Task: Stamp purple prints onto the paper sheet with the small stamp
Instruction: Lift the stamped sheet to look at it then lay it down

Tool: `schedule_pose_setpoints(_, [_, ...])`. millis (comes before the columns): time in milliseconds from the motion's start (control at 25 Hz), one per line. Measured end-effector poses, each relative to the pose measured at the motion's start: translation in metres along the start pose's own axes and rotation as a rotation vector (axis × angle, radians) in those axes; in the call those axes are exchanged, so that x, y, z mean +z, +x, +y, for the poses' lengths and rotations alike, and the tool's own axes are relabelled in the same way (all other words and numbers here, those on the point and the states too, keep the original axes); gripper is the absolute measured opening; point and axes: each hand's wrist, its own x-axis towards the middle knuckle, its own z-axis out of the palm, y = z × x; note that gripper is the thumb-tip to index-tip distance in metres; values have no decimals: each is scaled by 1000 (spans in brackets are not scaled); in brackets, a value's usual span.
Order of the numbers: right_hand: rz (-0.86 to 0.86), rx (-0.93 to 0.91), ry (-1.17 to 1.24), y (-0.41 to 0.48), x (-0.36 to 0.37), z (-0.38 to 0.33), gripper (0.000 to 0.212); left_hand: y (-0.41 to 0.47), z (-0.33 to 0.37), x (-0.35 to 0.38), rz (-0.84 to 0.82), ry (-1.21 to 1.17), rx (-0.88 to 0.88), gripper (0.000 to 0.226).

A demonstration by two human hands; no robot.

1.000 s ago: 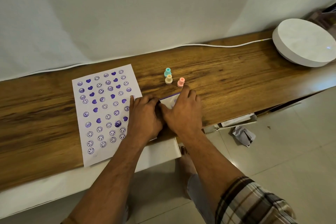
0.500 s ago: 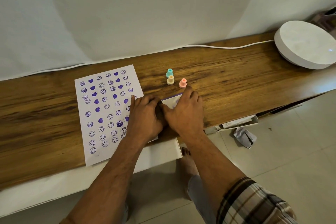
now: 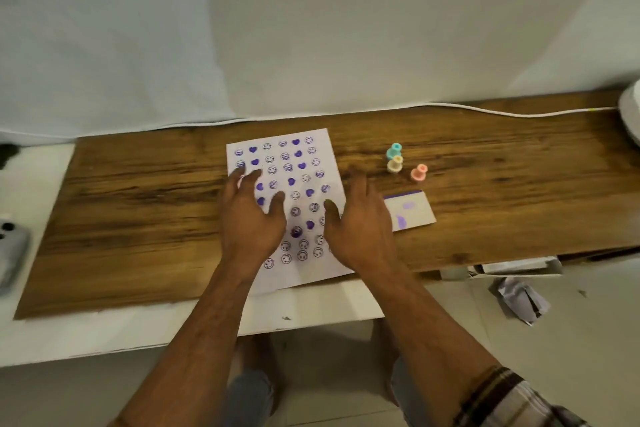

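A white paper sheet [image 3: 294, 163] covered with several purple smiley and heart prints lies on the wooden board [image 3: 138, 218]. My left hand [image 3: 251, 218] hovers over the sheet's left half, fingers spread, holding nothing. My right hand [image 3: 356, 222] is over the sheet's right edge, also spread and empty. To the right lies a closed white ink pad [image 3: 410, 213] with purple smudges. Behind it stand three small stamps: teal [image 3: 394, 151], cream [image 3: 394, 164] and pink [image 3: 419, 172].
A white cable [image 3: 502, 112] runs along the back of the board. A round white object [image 3: 632, 114] sits at the far right edge, a grey device [image 3: 10, 250] at the far left. Crumpled paper [image 3: 519, 298] and a box [image 3: 512, 267] lie on the floor.
Both hands have left the ink pad and moved left over the paper, fingers now spread. The ink pad lies uncovered. The camera view has swung left.
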Motion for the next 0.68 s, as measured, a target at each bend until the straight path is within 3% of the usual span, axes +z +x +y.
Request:
schedule_pose_setpoints(80, [-59, 11, -43, 0, 16, -8, 69, 6, -12, -9, 2, 36, -150, 62])
schedule_pose_setpoints(200, [-78, 6, -107, 1, 27, -14, 81, 13, -13, -10, -35, 21, -206, 61])
schedule_pose_setpoints(440, [-53, 22, -102, 7, 33, -16, 76, 27, -19, -16, 74, -330, -417, 30])
schedule_pose_setpoints(520, [-42, 33, -82, 8, 32, -14, 69, 26, -23, -18, 88, -345, -414, 18])
schedule_pose_setpoints(680, [-59, 79, 28, 14, 24, -9, 58, 16, -13, -20, 101, -386, -301, 25])
